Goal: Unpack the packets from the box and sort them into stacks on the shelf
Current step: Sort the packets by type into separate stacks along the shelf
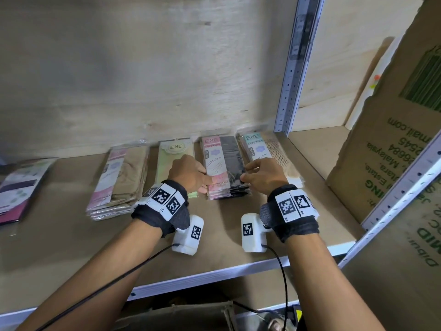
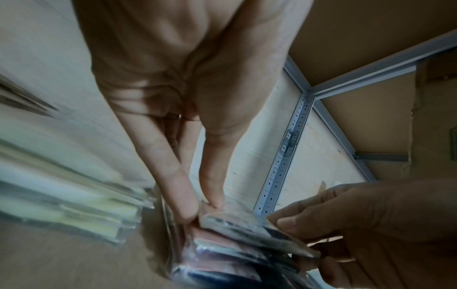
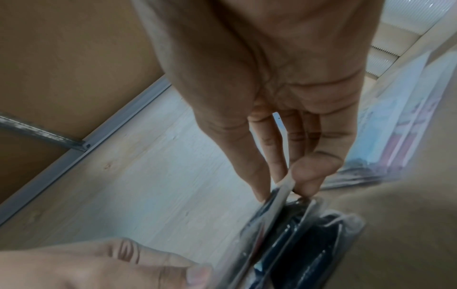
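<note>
Several stacks of stocking packets lie in a row on the shelf board (image 1: 71,247). Both hands are at the pink-and-black stack (image 1: 224,163). My left hand (image 1: 205,185) pinches the near left corner of its top packet (image 2: 247,226) between thumb and fingers. My right hand (image 1: 245,174) pinches the same packet's right edge (image 3: 277,195), thumb on one face and fingers on the other. In the left wrist view that packet's corner is lifted slightly off the stack below (image 2: 222,254). The box the packets come from is out of view.
A pink-and-beige stack (image 1: 119,177), a green stack (image 1: 171,158) and a teal stack (image 1: 260,146) flank the hands. Purple packets (image 1: 21,185) lie at the far left. A metal upright (image 1: 293,80) and a large cardboard box (image 1: 393,139) stand to the right.
</note>
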A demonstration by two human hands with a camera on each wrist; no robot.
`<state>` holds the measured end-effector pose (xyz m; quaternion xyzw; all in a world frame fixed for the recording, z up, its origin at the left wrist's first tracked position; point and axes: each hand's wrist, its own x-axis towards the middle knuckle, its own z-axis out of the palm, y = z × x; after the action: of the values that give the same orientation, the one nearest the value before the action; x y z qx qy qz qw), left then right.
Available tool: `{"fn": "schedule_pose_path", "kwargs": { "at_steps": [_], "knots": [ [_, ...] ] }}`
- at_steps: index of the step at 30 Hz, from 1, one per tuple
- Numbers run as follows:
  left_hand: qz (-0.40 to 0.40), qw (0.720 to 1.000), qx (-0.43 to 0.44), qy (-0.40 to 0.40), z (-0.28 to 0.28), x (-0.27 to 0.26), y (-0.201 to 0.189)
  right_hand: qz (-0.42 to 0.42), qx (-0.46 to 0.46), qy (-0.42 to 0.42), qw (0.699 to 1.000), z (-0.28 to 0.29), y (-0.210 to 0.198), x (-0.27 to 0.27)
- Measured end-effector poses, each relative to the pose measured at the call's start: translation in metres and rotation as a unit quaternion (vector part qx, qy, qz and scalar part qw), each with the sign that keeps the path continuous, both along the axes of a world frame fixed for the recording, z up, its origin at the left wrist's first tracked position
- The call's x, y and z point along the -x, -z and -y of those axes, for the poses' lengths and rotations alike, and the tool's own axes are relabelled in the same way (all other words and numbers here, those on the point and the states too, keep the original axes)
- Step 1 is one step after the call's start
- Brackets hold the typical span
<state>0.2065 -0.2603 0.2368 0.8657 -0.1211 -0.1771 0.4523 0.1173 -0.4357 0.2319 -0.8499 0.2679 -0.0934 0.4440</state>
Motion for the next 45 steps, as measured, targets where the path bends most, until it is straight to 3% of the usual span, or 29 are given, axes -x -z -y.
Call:
{"fn": "schedule_pose_path", "kwargs": {
  "at_steps": [13, 18, 22, 29, 34, 40, 45],
  "knots": [
    [0.041, 0.998, -0.045, -0.010, 0.000, 0.005, -0.014, -0.019, 0.040, -0.005, 0.999, -0.003, -0.011, 0.003],
    [0.111, 0.993, -0.039, -0.017, -0.029, 0.009, -0.030, 0.044, 0.051, -0.011, 0.998, -0.016, -0.029, 0.007],
    [0.121, 0.991, 0.001, -0.051, -0.084, 0.003, -0.039, 0.107, 0.021, -0.042, 0.993, -0.042, -0.039, 0.008],
    [0.136, 0.961, 0.097, -0.219, -0.249, -0.026, -0.030, 0.140, -0.067, -0.195, 0.968, -0.141, -0.052, -0.010],
    [0.163, 0.924, -0.011, -0.347, -0.358, -0.040, -0.020, 0.125, -0.134, -0.284, 0.941, -0.237, -0.058, -0.049],
    [0.105, 0.940, -0.022, -0.324, -0.422, -0.044, -0.015, 0.028, -0.185, -0.342, 0.921, -0.361, -0.042, -0.104],
    [0.051, 0.965, -0.062, -0.250, -0.438, -0.040, -0.001, -0.054, -0.181, -0.327, 0.926, -0.420, -0.017, -0.131]
  ]
}}
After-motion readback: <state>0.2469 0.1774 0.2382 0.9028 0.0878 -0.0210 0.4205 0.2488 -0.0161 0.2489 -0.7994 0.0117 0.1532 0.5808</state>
